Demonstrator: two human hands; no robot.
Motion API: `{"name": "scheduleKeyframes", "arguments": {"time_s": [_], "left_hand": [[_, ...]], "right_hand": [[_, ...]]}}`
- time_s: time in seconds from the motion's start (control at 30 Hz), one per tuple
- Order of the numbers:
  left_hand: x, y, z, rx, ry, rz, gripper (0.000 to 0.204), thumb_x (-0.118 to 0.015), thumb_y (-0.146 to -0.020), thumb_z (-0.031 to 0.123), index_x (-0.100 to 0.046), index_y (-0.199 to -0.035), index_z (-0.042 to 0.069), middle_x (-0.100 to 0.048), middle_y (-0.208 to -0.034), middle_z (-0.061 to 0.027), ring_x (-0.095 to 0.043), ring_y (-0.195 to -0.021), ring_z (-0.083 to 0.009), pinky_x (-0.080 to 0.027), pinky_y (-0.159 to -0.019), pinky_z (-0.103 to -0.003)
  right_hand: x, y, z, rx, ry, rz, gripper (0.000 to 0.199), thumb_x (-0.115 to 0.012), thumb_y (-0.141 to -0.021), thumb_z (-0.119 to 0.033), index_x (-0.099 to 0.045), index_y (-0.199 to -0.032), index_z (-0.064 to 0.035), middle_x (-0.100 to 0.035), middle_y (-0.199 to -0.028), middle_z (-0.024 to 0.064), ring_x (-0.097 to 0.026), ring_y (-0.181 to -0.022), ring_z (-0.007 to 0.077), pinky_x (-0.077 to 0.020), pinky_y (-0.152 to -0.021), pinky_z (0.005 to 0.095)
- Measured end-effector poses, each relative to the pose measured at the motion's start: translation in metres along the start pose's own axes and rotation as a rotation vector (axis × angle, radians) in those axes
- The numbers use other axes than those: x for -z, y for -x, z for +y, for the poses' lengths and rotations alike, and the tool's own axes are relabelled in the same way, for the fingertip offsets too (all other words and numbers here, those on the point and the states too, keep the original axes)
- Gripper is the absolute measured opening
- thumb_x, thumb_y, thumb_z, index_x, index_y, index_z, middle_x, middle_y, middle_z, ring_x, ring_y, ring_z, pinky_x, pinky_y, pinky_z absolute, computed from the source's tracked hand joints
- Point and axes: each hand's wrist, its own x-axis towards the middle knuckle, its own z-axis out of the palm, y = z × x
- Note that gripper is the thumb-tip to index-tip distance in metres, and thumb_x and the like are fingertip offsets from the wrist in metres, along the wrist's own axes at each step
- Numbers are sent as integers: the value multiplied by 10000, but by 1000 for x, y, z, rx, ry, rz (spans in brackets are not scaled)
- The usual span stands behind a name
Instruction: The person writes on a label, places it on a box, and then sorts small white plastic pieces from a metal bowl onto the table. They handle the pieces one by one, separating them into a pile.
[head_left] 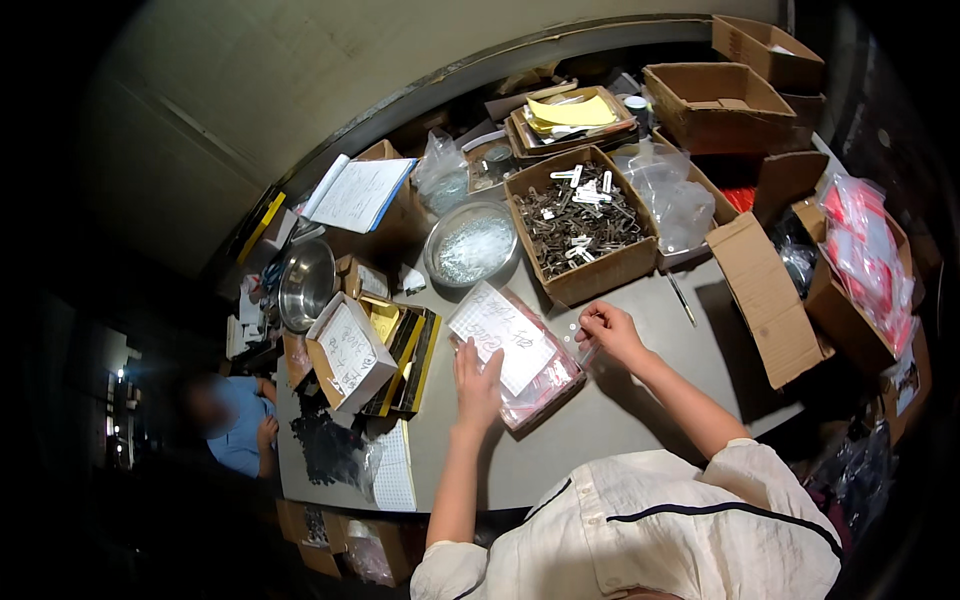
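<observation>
In front of me lies a shallow box (560,388) of pink, plastic-wrapped pieces, with a sheet of handwritten paper (515,345) covering much of its top. My left hand (480,388) rests on the left edge of box and paper, its fingers stretched out. At the box's right side, my right hand (612,332) has thumb and fingers pinched together. Something thin and pale shows below those fingers, too small to name. A few small pale discs lie on the table beside this hand. Behind the box stand a carton of dark metal clips (580,215) and a metal bowl of small shiny pieces (472,245).
On the left are a white carton (350,352), a steel bowl (308,284), a black heap (328,448) and a clipboard (362,192). To the right, a pen (682,299) lies near an opened carton (765,300) and red-and-clear packets (865,250). Another person (235,425) is at far left.
</observation>
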Motion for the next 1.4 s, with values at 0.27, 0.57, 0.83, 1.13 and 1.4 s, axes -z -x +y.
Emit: {"name": "scheduleKeyframes", "arguments": {"time_s": [0.27,0.57,0.83,1.13,1.4], "left_hand": [[28,-21,141,-387,223,-120,609,-742,-811,101,-571,-1392,32,-546,-1362,-194,-541,-1227,-365,-444,-1038,-495],[10,12,96,-290,324,51,144,-675,-884,29,-680,-1027,34,-667,-871,-131,-641,-819,-332,-514,-747,-416],[5,42,74,-60,586,10,59,-654,-943,73,-655,-992,40,-692,-906,-143,-676,-834,-340,-527,-726,-433],[16,65,20,8,612,124,74,-647,-943,61,-661,-1014,49,-681,-915,-108,-643,-819,-328,-509,-741,-426],[23,101,-42,-99,385,177,93,-687,-880,35,-650,-961,64,-667,-901,-90,-627,-810,-310,-489,-749,-412]], "right_hand": [[-14,49,3,-91,-173,-22,209,-631,-992,-114,-591,-1180,-34,-729,-812,72,-683,-667,128,-528,-570,274],[-29,44,28,222,496,301,245,-616,-993,-248,-687,-1053,-22,-740,-882,135,-714,-760,243,-560,-713,360],[-79,49,47,8,553,-212,269,-611,-992,-248,-734,-1087,-29,-749,-1041,156,-718,-930,292,-547,-818,399],[-91,-46,-51,768,1176,117,423,-669,-748,-56,-623,-1168,-34,-584,-1305,196,-542,-1221,402,-406,-1076,506],[-113,-58,-19,584,1569,179,684,-777,-685,-146,-555,-1325,-54,-441,-1487,245,-329,-1452,430,-143,-1233,612]]}}
